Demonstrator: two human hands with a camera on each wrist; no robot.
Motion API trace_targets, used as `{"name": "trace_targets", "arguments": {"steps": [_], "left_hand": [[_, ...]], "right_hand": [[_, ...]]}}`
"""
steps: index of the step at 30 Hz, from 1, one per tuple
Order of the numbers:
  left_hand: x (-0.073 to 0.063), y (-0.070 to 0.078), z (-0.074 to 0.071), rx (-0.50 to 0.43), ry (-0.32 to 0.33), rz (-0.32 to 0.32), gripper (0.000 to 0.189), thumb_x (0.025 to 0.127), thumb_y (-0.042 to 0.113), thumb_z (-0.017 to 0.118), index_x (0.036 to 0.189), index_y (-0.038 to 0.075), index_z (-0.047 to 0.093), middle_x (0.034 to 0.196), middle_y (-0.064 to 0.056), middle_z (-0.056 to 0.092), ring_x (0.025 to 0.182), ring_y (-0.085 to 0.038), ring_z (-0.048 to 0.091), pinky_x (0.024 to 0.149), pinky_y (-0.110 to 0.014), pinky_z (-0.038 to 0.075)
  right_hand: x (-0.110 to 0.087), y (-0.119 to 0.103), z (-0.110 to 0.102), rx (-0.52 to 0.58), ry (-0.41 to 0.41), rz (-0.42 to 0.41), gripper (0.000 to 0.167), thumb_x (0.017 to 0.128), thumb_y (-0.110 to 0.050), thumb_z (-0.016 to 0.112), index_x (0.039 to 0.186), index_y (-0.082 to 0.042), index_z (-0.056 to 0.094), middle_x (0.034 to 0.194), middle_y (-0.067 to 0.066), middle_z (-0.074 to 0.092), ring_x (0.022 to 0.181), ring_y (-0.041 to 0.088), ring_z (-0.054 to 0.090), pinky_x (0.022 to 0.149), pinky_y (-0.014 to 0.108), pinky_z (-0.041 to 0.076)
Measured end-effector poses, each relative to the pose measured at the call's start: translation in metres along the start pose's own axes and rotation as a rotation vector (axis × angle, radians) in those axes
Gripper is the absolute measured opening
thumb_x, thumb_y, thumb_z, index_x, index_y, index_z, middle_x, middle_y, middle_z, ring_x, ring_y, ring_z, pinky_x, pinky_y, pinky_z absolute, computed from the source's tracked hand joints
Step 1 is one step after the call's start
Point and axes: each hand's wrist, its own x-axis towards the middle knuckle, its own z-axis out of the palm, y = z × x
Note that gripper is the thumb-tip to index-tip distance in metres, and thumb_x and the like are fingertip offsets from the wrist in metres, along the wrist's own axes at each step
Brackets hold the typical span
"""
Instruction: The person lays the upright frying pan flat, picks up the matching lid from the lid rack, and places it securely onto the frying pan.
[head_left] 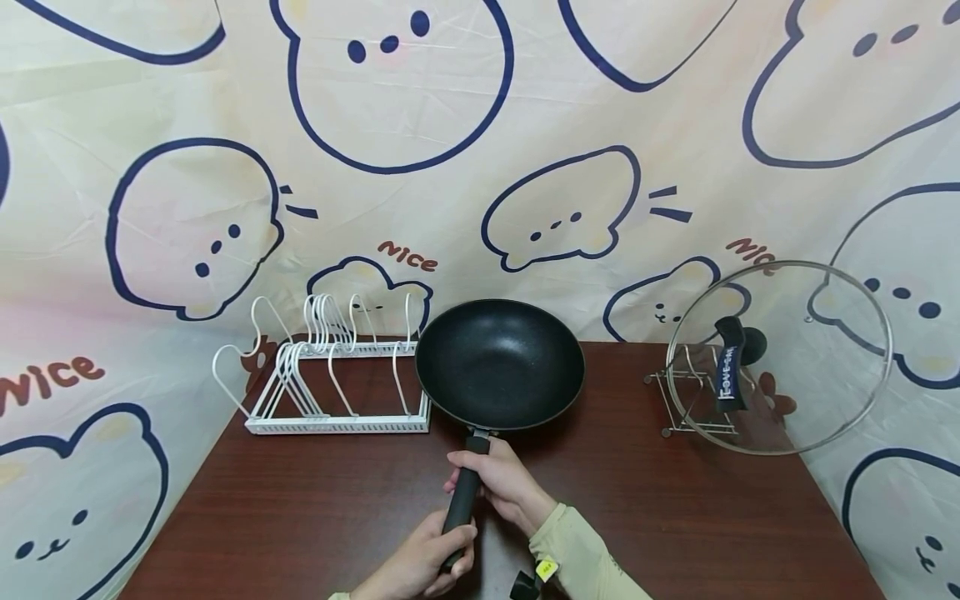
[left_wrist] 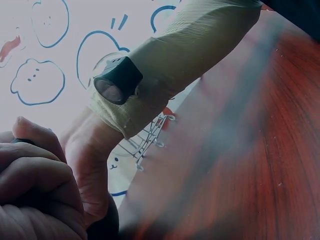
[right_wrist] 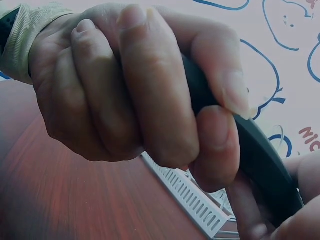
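Note:
Both hands hold a black frying pan (head_left: pixel 498 362) by its long dark handle (head_left: pixel 462 496). Near the handle's end, the left hand (head_left: pixel 427 557) wraps its fingers around it; those curled fingers (right_wrist: pixel 157 95) show large in the right wrist view. Closer to the pan body, the right hand (head_left: pixel 512 483) grips the handle, thumb across the top. The pan's inside faces the head camera, and its left rim is beside a white rack (head_left: pixel 337 425) with upright wire loops. In the left wrist view the handle is mostly hidden by the left hand (left_wrist: pixel 37 185).
On the right of the brown table (head_left: pixel 660 517), a glass lid (head_left: pixel 727 367) with a dark knob and label stands upright in a small wire stand (head_left: pixel 678 408). A cloth with cartoon faces (head_left: pixel 382 108) hangs behind. A small black camera (head_left: pixel 525 586) is by the right sleeve.

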Motion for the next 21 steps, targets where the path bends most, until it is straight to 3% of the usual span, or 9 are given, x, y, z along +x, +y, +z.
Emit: {"name": "trace_targets", "arguments": {"steps": [14, 21], "left_hand": [[0.0017, -0.002, 0.0014, 0.042, 0.031, -0.029, 0.041, 0.105, 0.013, 0.045, 0.095, -0.024, 0.028, 0.062, 0.012, 0.051, 0.037, 0.005, 0.038, 0.037, -0.013, 0.03], [0.003, -0.0042, 0.0018, 0.047, 0.038, -0.035, 0.038, 0.105, 0.01, 0.043, 0.093, -0.024, 0.029, 0.061, 0.011, 0.051, 0.036, 0.004, 0.037, 0.036, -0.014, 0.029]], "right_hand": [[0.0016, 0.0044, -0.0037, 0.002, 0.007, -0.002, 0.027, 0.092, -0.012, 0.072, 0.108, -0.003, 0.051, 0.07, 0.004, 0.068, 0.067, 0.017, 0.076, 0.073, 0.036, 0.065], [0.0018, 0.0044, -0.0054, -0.009, 0.007, 0.009, 0.036, 0.094, -0.012, 0.069, 0.119, 0.003, 0.048, 0.071, 0.004, 0.068, 0.068, 0.017, 0.076, 0.077, 0.038, 0.065]]}}
